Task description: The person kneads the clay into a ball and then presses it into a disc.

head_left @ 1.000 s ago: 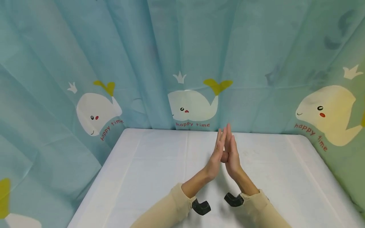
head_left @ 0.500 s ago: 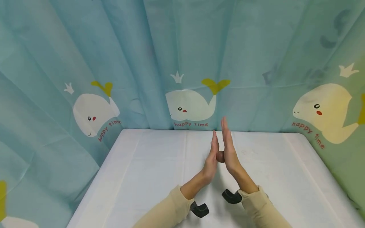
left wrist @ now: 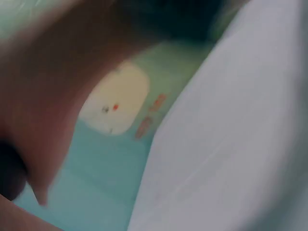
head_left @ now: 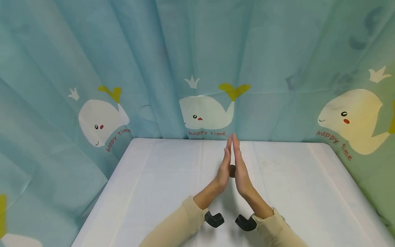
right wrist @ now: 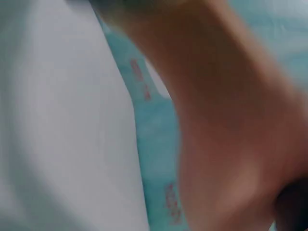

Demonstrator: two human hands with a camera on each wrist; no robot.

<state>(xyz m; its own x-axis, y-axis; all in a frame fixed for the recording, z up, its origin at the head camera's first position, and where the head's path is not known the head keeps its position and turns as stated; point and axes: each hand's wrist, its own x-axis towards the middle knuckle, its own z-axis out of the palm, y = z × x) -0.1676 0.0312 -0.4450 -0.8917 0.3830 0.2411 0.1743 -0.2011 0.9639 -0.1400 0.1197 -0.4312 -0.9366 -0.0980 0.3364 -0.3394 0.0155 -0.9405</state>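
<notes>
A small dark brown ball [head_left: 232,171] sits between the two facing palms, above the white table. My left hand [head_left: 223,174] presses on it from the left, its fingers straight and pointing up and away. From the right, my right hand [head_left: 242,175] presses the ball with a flat palm and straight fingers. The fingertips nearly meet above it. In the left wrist view the dark ball [left wrist: 9,172] shows at the lower left edge, partly cut off. In the right wrist view the ball [right wrist: 294,206] appears at the lower right edge, also partly cut off. Both wrist views are blurred.
A white-covered table [head_left: 166,185] lies beneath the hands. Behind it and at both sides hangs a blue-green curtain [head_left: 148,68] printed with whales. Black wrist cameras [head_left: 246,222] stick out below both wrists, fairly close together.
Both hands have shifted a little left with the ball between them. The right hand, higher half a second ago, has slid back down, and the left has risen slightly; fingertips are again almost level.
</notes>
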